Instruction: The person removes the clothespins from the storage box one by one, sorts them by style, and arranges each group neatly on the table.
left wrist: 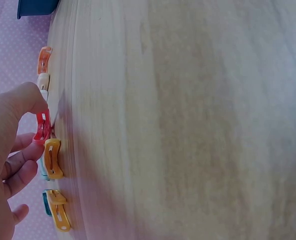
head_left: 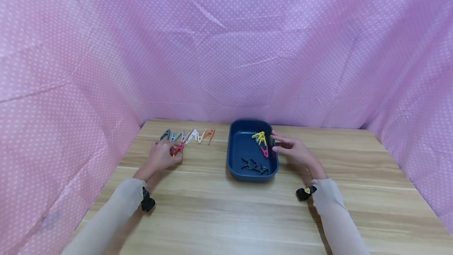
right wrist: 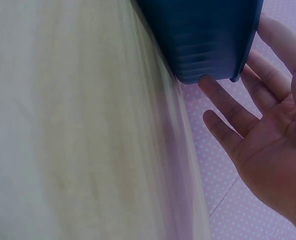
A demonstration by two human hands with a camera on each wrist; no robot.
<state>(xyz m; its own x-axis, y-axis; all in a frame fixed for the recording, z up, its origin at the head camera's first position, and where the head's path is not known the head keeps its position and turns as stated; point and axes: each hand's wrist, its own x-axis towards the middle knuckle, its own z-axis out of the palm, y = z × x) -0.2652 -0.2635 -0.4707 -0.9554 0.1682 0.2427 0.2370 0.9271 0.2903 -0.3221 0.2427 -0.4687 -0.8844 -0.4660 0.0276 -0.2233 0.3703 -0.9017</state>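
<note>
My left hand (head_left: 164, 156) pinches a red clothespin (left wrist: 42, 127) between thumb and fingers, just in front of a row of clothespins. Beside it in the left wrist view lie two yellow clothespins (left wrist: 52, 160), mostly covered by the hand in the head view. The row runs from a dark teal clothespin (head_left: 165, 134) through light blue, pale purple, white and cream to an orange clothespin (head_left: 210, 133). On the other side, my right hand (head_left: 295, 150) rests its outstretched fingertips at the right rim of a dark blue bin (head_left: 232, 148).
Inside the bin lie yellow clothespins (head_left: 260, 137), a pink clothespin (head_left: 264, 151) and black clips (head_left: 252, 164). The wooden table (head_left: 212, 215) ends at the back against a pink dotted curtain (head_left: 247, 70), which also hangs on both sides.
</note>
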